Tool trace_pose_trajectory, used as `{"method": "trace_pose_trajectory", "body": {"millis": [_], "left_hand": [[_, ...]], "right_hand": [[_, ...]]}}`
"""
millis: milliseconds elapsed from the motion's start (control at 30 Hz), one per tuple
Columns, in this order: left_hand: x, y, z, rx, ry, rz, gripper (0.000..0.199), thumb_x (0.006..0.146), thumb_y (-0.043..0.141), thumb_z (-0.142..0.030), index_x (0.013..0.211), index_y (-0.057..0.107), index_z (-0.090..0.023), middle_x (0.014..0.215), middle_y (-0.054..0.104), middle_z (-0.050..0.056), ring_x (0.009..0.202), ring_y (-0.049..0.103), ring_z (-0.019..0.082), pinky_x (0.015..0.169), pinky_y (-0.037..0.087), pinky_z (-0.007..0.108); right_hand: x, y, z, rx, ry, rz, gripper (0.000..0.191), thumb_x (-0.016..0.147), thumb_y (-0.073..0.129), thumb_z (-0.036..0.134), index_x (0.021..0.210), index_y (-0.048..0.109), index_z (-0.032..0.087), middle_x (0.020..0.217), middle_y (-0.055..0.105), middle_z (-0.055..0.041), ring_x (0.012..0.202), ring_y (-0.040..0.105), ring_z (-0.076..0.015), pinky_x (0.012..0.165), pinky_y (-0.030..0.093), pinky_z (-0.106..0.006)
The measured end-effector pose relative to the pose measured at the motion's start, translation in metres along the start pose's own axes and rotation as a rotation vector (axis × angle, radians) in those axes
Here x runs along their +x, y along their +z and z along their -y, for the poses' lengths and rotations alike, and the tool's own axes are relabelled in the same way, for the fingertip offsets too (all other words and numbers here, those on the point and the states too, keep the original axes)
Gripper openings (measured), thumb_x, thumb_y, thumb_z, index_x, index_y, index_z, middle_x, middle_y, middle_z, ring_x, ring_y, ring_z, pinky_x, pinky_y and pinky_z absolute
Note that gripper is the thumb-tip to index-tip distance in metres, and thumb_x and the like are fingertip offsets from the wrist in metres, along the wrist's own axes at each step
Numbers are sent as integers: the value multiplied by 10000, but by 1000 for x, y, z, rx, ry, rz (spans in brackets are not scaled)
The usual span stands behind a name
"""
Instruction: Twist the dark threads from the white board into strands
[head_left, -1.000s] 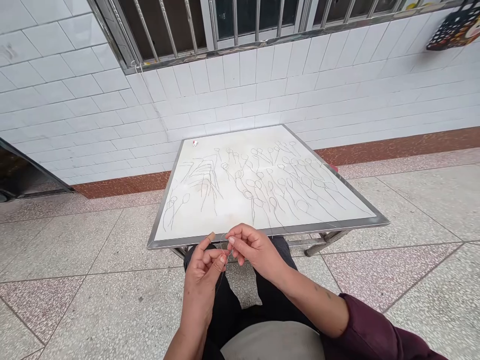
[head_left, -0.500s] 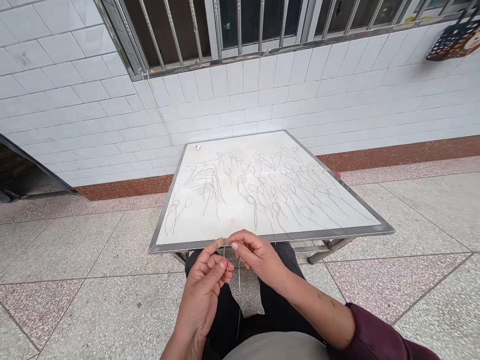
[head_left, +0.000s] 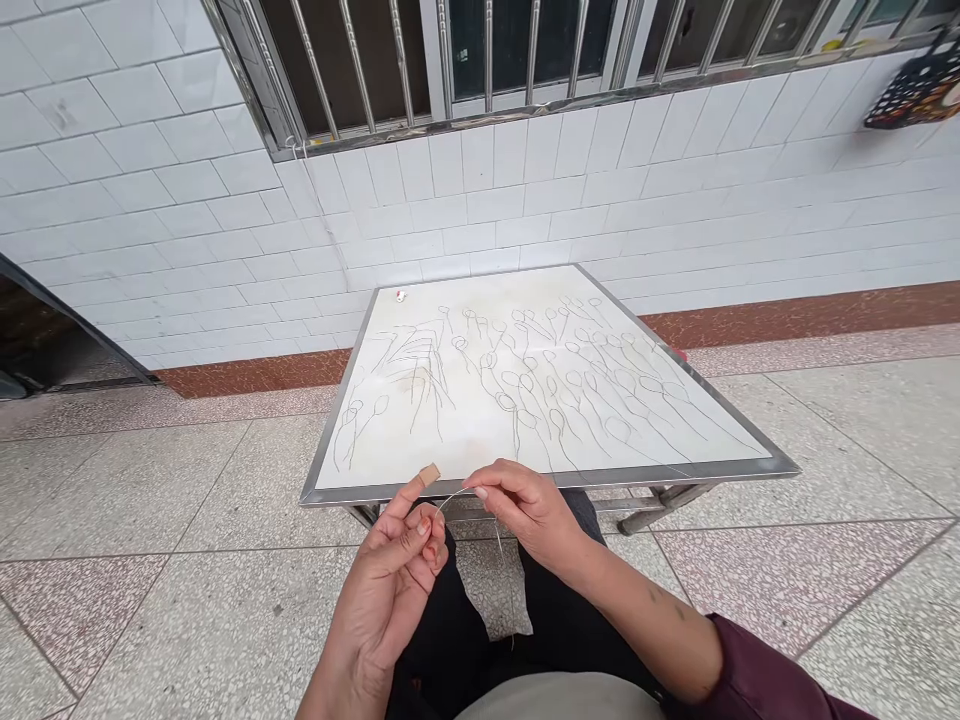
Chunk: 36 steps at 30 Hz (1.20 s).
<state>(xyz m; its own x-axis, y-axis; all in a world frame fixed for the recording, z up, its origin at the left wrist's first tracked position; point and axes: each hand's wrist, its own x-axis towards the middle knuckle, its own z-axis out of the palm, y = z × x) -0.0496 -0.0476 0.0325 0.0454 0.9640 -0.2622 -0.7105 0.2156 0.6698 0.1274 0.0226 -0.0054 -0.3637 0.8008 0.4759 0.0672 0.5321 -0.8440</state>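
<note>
Left hand [head_left: 391, 575] and right hand [head_left: 526, 508] pinched a thin wire [head_left: 451, 494]; beyond them, looped wires [head_left: 516, 428] lay on the bench [head_left: 510, 288]

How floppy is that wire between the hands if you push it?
The wire is probably springy, since it bows between the left hand and right hand. It's likely light, being so thin. It may hold bends, like the looped wires on the table.
</note>
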Motion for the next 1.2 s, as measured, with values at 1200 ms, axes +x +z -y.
{"method": "trace_pose_trajectory", "body": {"millis": [1200], "left_hand": [[-16,4,-71,378,192,-126,575,716,784,-130,1267,620,-152,700,578,-20,574,447,68,558,404,177]], "right_hand": [[-5,-32,13,-330,13,-227,200,949,490,203,971,684,244,906,722,-38,813,674,-181,698,512,-302]]}}
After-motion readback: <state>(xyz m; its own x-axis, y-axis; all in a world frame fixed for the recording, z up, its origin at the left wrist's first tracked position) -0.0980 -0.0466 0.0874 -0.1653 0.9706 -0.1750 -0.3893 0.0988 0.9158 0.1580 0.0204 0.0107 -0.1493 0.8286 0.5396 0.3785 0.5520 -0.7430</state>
